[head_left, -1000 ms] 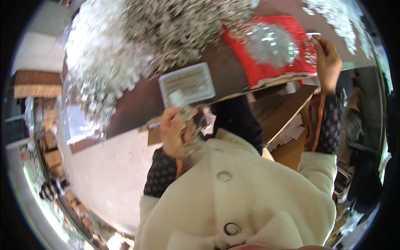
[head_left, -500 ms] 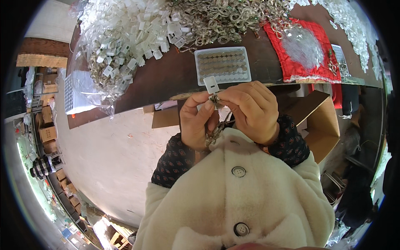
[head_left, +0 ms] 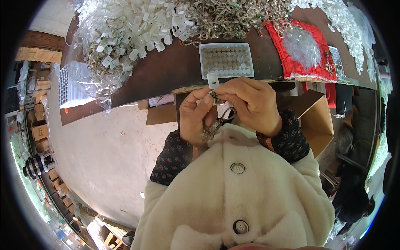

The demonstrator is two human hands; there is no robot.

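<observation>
Clamping fingertips of left hand (head_left: 192, 118) and right hand (head_left: 253, 103) on a white plastic piece (head_left: 213, 81), mid-frame in head view; holding it upright, probably for seeing the join clearly. Trailing a silvery cord (head_left: 211, 132) below, likely for clearance. Facing a tray (head_left: 241, 75) of round discs (head_left: 225, 58), upper middle, presumably for short reaches.

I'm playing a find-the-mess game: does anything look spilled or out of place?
Yes. Small reddish scraps lie scattered on the pale floor, beyond the person's left arm, looking like dropped litter against the mostly plain surface. The white plastic piece being held shows no clear damage.
</observation>
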